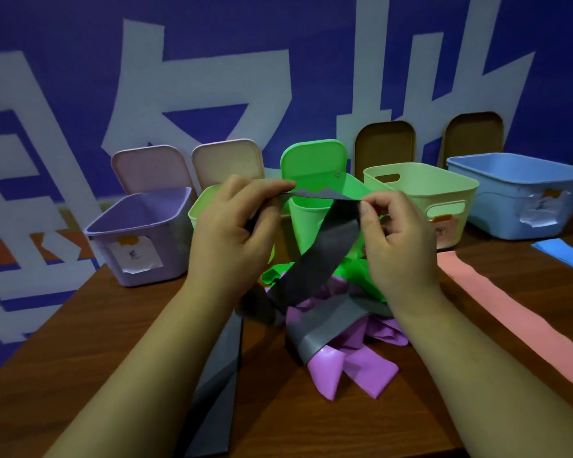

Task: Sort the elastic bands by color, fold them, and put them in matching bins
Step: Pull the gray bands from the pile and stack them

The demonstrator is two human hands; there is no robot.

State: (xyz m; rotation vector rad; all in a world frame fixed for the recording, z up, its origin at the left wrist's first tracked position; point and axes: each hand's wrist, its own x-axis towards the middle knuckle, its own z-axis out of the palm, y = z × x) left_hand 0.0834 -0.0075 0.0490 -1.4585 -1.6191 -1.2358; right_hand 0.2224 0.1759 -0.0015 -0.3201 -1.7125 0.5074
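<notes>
My left hand (235, 226) and my right hand (397, 239) hold a grey elastic band (325, 249) up above the table, each pinching its top edge. The band hangs down to a pile on the table, where more grey band (331, 322) lies over purple bands (351, 365) and green bands (354, 269). A further grey strip (219, 388) trails toward the near edge. Behind stand a purple bin (139, 223), a light green bin (199, 209), a bright green bin (311, 213), a pale yellow bin (420, 190) and a blue bin (523, 190).
A pink band (497, 312) lies flat on the wooden table (113, 342) at the right. A blue band (566, 252) lies past it near the blue bin. Bin lids lean on the blue wall behind the bins.
</notes>
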